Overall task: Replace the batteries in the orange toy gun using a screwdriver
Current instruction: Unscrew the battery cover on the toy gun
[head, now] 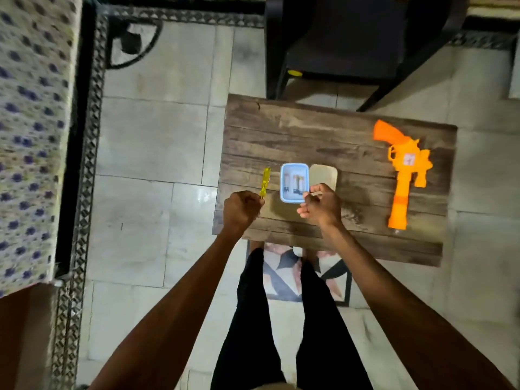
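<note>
Orange toy gun (405,175): lies flat on the wooden tabletop (309,130), well off to the right of the right hand (320,206), untouched. Its barrel points toward the person and its grip away. A white sticker shows on the body.

Left hand (242,211): closed in a fist round the near end of the yellow screwdriver (265,182), which sticks out beyond the knuckles.

Right hand: fingers curled, pinching the near edge of the pale lid (323,174).

Blue box (284,182): open, between the two hands and just beyond them, touching the lid's left side. Batteries (295,184) lie inside; count unclear.

Dark chair (351,46): beyond the tabletop, on the tiled floor (157,142).
</note>
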